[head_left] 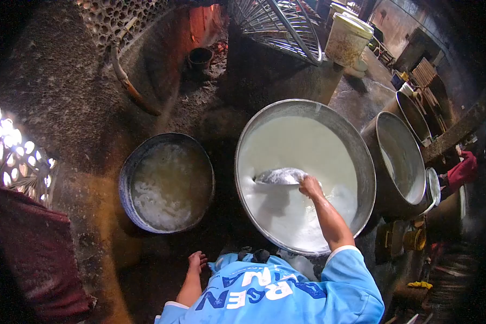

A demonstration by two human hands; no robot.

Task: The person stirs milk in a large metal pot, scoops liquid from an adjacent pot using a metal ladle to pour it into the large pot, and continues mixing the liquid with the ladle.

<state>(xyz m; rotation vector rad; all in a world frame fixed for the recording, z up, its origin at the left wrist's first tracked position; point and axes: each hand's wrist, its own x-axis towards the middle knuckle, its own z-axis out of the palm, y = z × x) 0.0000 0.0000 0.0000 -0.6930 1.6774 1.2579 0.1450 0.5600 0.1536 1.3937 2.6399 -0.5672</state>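
A wide metal vat (366,178) holds a white, milky liquid (297,140) with paler foam along its near side. My right hand (310,186) reaches over this vat, fingers closed on the edge of a shallow bowl-like scoop (279,176). The scoop lies at the liquid's surface, its far side partly sunk; whether it has a handle is hidden by my fingers. Low beside my body, my left hand (198,260) hangs with loosely spread fingers and holds nothing. Nearest to it is a second round pot (125,186) containing cloudy, brownish liquid with white froth.
More large metal vats (386,162) stand to the right. A wire basket (281,27) and a stained white bucket (348,40) are at the back. A curved stick (129,89) leans far left, near a glowing red opening (202,24). A person's red sleeve (463,170) shows at far right.
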